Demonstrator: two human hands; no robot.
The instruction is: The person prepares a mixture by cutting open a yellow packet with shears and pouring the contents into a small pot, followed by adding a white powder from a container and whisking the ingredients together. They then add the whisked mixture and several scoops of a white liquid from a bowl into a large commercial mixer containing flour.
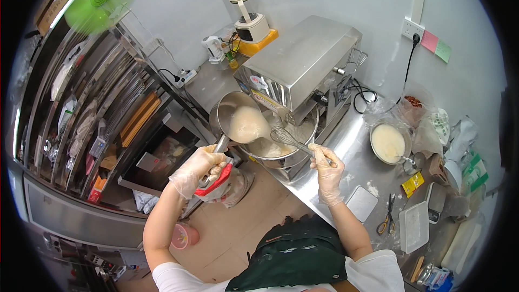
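My left hand [204, 168], in a clear glove, grips the handle of a steel saucepan [219, 112]. The pan tilts over the steel mixing bowl [297, 159], and cream-coloured liquid [246, 124] reaches its lip. My right hand [327, 167], also gloved, is closed on the handle of a wire whisk [286, 138], whose loops are over the bowl beside the pan's lip. The bowl sits under a large steel stand mixer [300, 59] and holds pale contents, partly hidden by the pan and whisk.
At right on the steel counter [335, 130] are a bowl of pale liquid [388, 143], bags, scissors [387, 216], a scale [436, 194] and containers [413, 227]. A tray rack [86, 119] stands left, a pink bin [185, 235] on the floor. Small appliances [252, 26] stand behind.
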